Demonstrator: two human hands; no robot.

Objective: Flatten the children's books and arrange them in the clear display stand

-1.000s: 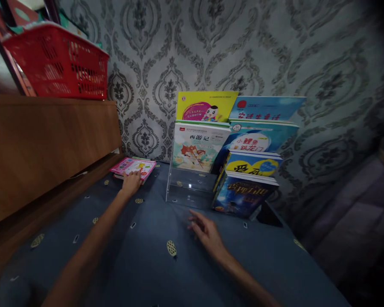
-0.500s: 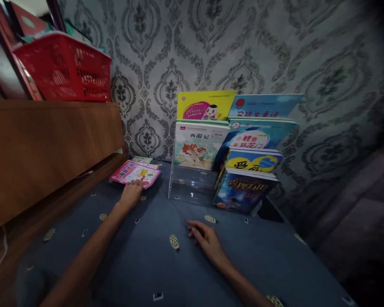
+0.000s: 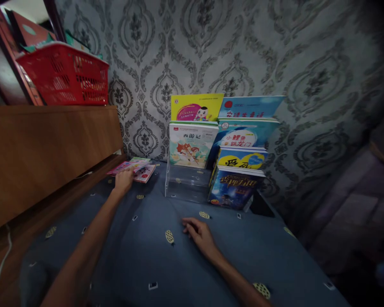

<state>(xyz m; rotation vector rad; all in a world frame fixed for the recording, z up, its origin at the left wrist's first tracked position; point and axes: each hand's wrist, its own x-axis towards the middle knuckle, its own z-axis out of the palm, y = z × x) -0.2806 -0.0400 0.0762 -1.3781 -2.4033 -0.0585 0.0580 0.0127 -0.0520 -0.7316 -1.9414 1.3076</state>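
Observation:
At the far left of the surface, my left hand (image 3: 123,181) has its fingers closed on the near edge of a thin pink book (image 3: 117,166). The book is tilted and mostly seen edge-on. Another thin book (image 3: 145,173) with a pale pink cover lies just right of that hand, and a greenish one (image 3: 138,160) shows behind. My right hand (image 3: 199,233) rests over the grey-blue cloth (image 3: 153,243), fingers loosely bent and apart, holding nothing. Ahead of it stands a clear acrylic book rack (image 3: 187,183) with several books in tiers.
The rack's left column holds a white-covered book (image 3: 192,145) below a yellow one (image 3: 195,106). Blue books (image 3: 233,187) fill its right column. A red basket (image 3: 64,76) sits on a wooden ledge (image 3: 51,149) at left. Patterned wallpaper (image 3: 141,98) is behind.
My left hand has shifted the pink book leftward and tilted it, so more of the pale pink book beside it shows. My right hand stays nearly in place. The view has shifted slightly.

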